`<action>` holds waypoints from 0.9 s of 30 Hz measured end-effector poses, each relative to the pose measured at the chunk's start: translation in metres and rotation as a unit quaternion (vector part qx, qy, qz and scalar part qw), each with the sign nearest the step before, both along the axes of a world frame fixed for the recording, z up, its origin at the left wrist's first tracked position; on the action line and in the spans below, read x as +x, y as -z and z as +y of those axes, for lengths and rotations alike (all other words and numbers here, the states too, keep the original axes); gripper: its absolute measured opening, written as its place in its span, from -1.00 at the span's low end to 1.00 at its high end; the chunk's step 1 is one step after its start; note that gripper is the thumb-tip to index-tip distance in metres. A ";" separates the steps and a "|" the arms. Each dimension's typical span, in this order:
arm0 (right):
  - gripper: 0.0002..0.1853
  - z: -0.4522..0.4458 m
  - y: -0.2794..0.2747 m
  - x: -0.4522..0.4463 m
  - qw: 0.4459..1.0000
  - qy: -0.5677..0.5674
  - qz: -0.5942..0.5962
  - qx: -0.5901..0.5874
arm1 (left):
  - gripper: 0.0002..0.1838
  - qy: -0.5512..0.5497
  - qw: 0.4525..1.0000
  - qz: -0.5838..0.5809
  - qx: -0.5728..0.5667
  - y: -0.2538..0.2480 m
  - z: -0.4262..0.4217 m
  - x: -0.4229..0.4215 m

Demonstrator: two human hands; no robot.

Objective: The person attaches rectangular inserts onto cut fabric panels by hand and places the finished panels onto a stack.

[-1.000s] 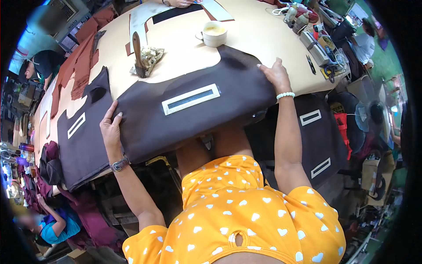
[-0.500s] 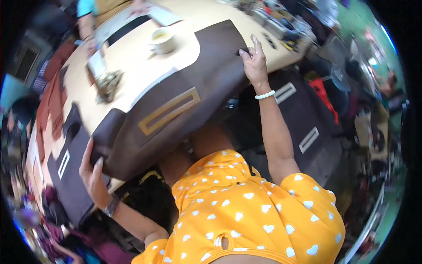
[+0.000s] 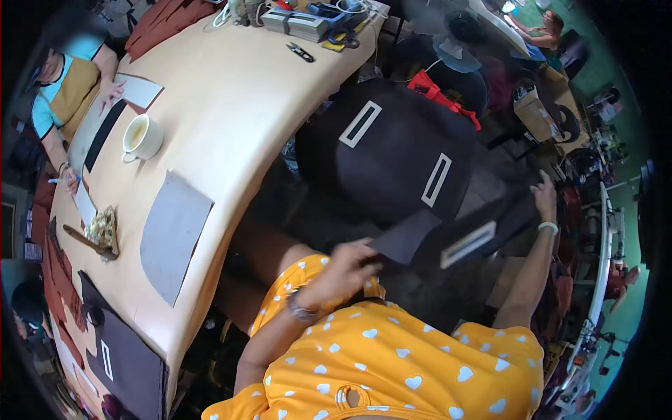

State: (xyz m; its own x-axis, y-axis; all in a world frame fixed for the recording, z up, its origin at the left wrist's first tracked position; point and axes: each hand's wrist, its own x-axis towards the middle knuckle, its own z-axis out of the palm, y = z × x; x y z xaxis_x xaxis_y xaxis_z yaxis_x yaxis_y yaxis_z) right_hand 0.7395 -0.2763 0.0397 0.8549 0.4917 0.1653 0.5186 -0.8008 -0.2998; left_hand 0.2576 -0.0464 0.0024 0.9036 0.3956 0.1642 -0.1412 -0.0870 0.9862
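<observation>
My left hand (image 3: 343, 271), with a watch at the wrist, is closed on the near corner of a dark brown flexible panel (image 3: 409, 238). Off to the right, my right hand (image 3: 546, 199) grips the panel's far end; its fingers are partly blurred. The panel hangs tilted between both hands and carries a light-framed rectangular slot (image 3: 467, 245). Beyond it, similar dark panels (image 3: 399, 168) with two framed slots lie over a low support that they mostly hide. A grey curved flat piece (image 3: 175, 238) rests on the table (image 3: 224, 126) to my left.
On the table are a cup (image 3: 143, 136), thread snips (image 3: 301, 52), a grey block (image 3: 294, 25) and another dark slotted panel (image 3: 129, 350). A co-worker's hand (image 3: 70, 180) holds a pen at the left. A red strap (image 3: 441, 98) lies behind the panels.
Both hands have carried the brown panel from the table edge to the right, over the other dark panels. The grey curved piece is now uncovered. My view has turned right.
</observation>
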 end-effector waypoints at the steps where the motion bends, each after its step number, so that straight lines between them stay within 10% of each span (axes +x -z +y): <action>1: -0.43 -0.009 -0.005 0.014 0.996 0.043 -0.055 -0.061 | -0.66 0.031 0.999 0.027 0.031 0.004 -0.012 0.015; 5: -0.45 0.043 0.004 0.033 0.992 0.025 -0.103 -0.066 | -0.49 0.067 0.996 0.056 0.008 0.010 -0.032 0.050; 12: -0.41 0.205 0.103 0.086 0.972 -0.112 -0.205 0.013 | -0.82 -0.265 0.957 0.093 0.072 0.088 -0.002 0.047; 16: -0.43 0.315 0.127 0.053 0.984 -0.127 -0.120 0.035 | -0.23 -0.313 0.925 0.191 0.099 0.096 0.015 0.040; 27: -0.43 0.406 0.152 0.004 0.984 -0.110 -0.105 -0.089 | -0.23 -0.332 0.899 0.284 0.032 0.119 0.030 0.050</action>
State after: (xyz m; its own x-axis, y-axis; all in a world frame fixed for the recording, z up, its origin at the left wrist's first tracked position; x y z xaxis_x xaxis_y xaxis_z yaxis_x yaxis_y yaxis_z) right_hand 0.7434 0.1300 -0.1122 0.6806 0.6979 0.2229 0.7207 -0.6924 -0.0327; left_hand 0.3076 -0.0160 -0.1166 0.4173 0.8850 -0.2064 0.4869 -0.0260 0.8730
